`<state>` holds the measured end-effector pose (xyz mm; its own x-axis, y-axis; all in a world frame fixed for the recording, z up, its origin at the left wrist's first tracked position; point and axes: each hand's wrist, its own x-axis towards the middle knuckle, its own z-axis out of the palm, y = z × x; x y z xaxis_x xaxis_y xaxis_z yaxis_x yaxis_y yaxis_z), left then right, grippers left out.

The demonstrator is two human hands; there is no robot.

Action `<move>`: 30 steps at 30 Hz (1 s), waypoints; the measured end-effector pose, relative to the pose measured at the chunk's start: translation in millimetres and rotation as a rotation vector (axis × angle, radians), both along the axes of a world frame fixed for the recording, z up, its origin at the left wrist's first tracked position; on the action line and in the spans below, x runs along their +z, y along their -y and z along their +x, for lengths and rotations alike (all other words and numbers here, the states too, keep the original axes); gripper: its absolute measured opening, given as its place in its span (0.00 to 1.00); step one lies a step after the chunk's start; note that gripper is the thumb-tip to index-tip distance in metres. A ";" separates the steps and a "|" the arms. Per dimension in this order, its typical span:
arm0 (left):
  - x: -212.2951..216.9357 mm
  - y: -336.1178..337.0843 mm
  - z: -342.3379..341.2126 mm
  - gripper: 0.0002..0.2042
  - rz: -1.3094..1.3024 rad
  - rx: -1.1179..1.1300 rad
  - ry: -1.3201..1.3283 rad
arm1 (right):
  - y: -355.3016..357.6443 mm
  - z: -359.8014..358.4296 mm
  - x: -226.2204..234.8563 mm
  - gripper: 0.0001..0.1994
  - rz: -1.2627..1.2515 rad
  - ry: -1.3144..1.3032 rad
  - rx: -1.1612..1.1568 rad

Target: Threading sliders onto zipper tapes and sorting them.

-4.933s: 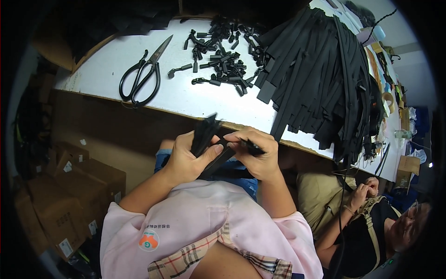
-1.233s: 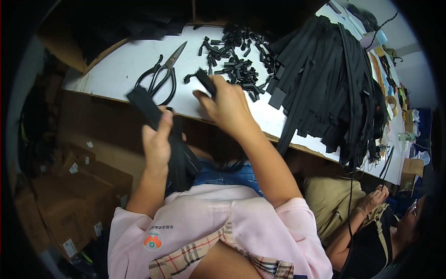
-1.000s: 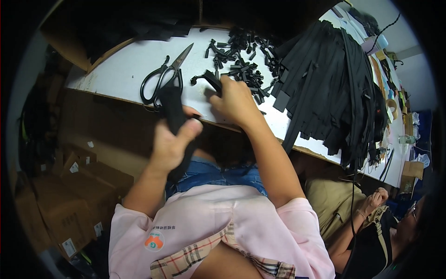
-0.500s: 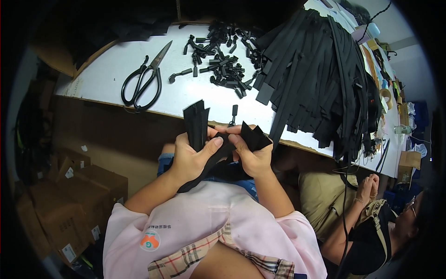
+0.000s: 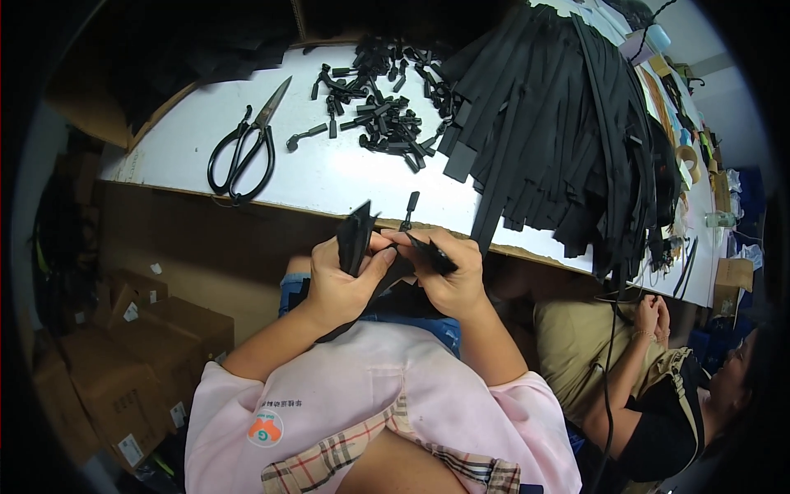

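Observation:
In front of my lap, just off the table's near edge, both hands grip a black fabric strip that looks like zipper tape (image 5: 355,237). My left hand (image 5: 336,284) is closed around one part, with the flat end sticking up beyond the fingers. My right hand (image 5: 455,278) is closed on another part, whose end pokes out over the knuckles. The thumbs and fingertips nearly meet in the middle and hide what is pinched there. A small black zipper pull (image 5: 410,211) shows just beyond the fingertips, by the table edge.
Black-handled scissors (image 5: 247,156) lie on the white table (image 5: 185,152). Several black zipper pulls (image 5: 391,123) are heaped beyond my hands. A thick bundle of black strips (image 5: 547,140) hangs over the edge on the right. Cardboard boxes (image 5: 123,362) stand lower left; another person (image 5: 650,387) sits at right.
Both strip ends have turned from broad side to nearly edge-on, and the right one has tipped lower. My hands stay close together. The whole view has shifted slightly.

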<state>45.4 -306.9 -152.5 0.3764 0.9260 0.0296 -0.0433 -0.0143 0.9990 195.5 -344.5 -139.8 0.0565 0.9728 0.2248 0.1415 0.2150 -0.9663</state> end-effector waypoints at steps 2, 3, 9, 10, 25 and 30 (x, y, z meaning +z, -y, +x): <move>1.6 -4.5 -1.8 0.05 0.152 -0.054 -0.069 | 1.1 2.0 1.4 0.09 -0.087 0.012 0.042; 2.6 -3.1 -2.0 0.05 0.152 -0.054 -0.070 | 1.5 -0.2 2.0 0.09 -0.087 0.011 0.042; 11.9 -1.8 4.4 0.12 -0.115 0.020 0.229 | 15.8 -23.1 -7.3 0.09 -0.148 -0.648 -0.148; 13.1 -1.5 3.5 0.12 -0.098 0.010 0.187 | 16.5 -25.7 -0.9 0.09 -0.237 -0.566 -0.126; 16.5 -16.5 -13.5 0.09 -0.202 -0.273 0.219 | 8.0 -8.8 13.3 0.04 -0.731 -0.897 0.183; 18.8 -15.0 -8.5 0.08 -0.046 -0.262 0.127 | 10.5 -10.2 7.3 0.04 -0.664 -0.954 0.144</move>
